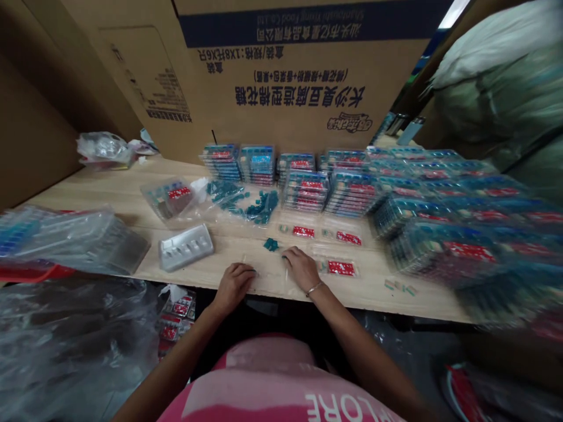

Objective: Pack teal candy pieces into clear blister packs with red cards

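Note:
My left hand rests near the table's front edge with its fingers curled; a dark speck shows at the fingertips, too small to name. My right hand is bent with fingertips together, a tiny dark bit beneath them. Between the hands lies a clear plastic tray, hard to make out against the wood. Just beyond it sits a small pile of teal pieces. Close to my right hand, a clear tray with a red dotted packet lies flat. Two similar red packets lie farther back.
Stacked filled trays line the back and right. A bag of teal pieces lies behind the pile. Leftward are a white moulded tray and nested clear trays. A large cardboard box stands behind; small pale-green pieces lie rightward.

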`<state>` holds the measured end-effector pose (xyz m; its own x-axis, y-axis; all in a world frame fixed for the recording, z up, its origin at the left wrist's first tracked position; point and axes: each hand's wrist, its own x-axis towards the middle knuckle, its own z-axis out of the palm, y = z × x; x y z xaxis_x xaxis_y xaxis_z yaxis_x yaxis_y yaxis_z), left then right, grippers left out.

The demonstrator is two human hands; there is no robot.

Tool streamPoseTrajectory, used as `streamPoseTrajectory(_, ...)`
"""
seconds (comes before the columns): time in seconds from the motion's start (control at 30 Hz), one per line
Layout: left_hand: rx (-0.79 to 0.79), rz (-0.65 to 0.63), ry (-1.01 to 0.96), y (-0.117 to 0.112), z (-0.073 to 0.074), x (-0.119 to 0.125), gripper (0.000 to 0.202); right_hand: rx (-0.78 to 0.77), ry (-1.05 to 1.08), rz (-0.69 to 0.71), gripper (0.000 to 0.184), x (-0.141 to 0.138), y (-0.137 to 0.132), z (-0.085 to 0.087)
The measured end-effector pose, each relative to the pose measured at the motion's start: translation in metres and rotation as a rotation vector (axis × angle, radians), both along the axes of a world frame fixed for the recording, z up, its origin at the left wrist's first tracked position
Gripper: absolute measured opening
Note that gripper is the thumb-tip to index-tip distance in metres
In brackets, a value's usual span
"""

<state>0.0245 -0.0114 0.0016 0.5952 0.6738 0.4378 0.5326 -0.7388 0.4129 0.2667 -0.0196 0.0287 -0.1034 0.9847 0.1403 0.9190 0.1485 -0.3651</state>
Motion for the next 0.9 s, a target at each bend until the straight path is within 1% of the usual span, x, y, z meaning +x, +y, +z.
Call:
streamPoseTrajectory(0.1,-0.034,0.008,-0.046,0.004,-0.001,0.004,0.016,0.002,0.015,0.029,0.019,-0.001,-0.001,0.009)
streamPoseTrajectory(0.13,-0.050,0.007,-0.064,0.005,-0.001,0.004,0.017,-0.001,0.041,0.070,0.019,-0.005,-0.002,0.013)
streamPoseTrajectory(0.2,-0.077,0.008,-0.096,0.005,-0.002,0.004,0.017,-0.056,0.080,0.213,0.017,-0.015,-0.006,0.019)
streamPoseTrajectory(0.27,-0.095,0.016,-0.116,0.005,-0.002,0.004,0.015,-0.130,0.089,0.372,0.016,-0.026,-0.008,0.022)
streamPoseTrajectory(0.3,-0.102,0.023,-0.121,0.005,-0.002,0.004,0.014,-0.147,0.098,0.426,0.016,-0.030,-0.008,0.021)
streamPoseTrajectory(0.33,-0.112,0.029,-0.121,0.004,-0.002,0.004,0.014,-0.145,0.119,0.451,0.016,-0.034,-0.008,0.019)
streamPoseTrajectory(0.37,-0.120,0.035,-0.118,0.004,-0.001,0.004,0.014,-0.130,0.152,0.451,0.016,-0.037,-0.008,0.017)
streamPoseTrajectory(0.47,-0.136,0.044,-0.108,0.003,0.001,0.006,0.014,-0.053,0.216,0.397,0.013,-0.046,-0.007,0.004)
streamPoseTrajectory(0.6,-0.145,0.057,-0.107,0.002,0.001,0.006,0.015,0.040,0.115,0.403,0.011,-0.060,-0.012,-0.010)
streamPoseTrajectory(0.67,-0.132,0.067,-0.112,0.003,0.000,0.006,0.017,0.037,0.098,0.390,0.011,-0.065,-0.013,-0.012)
streamPoseTrajectory(0.7,-0.122,0.069,-0.117,0.003,-0.001,0.005,0.018,0.024,0.122,0.380,0.010,-0.065,-0.013,-0.012)
streamPoseTrajectory(0.8,-0.099,0.060,-0.127,0.003,-0.002,0.005,0.018,0.030,0.257,0.316,0.012,-0.053,-0.003,-0.007)
streamPoseTrajectory(0.83,-0.097,0.059,-0.128,0.003,-0.002,0.005,0.016,0.051,0.277,0.276,0.014,-0.046,0.003,-0.005)
streamPoseTrajectory(0.9,-0.106,0.074,-0.124,0.002,0.000,0.007,0.013,0.083,0.252,0.166,0.019,-0.031,0.016,-0.002)
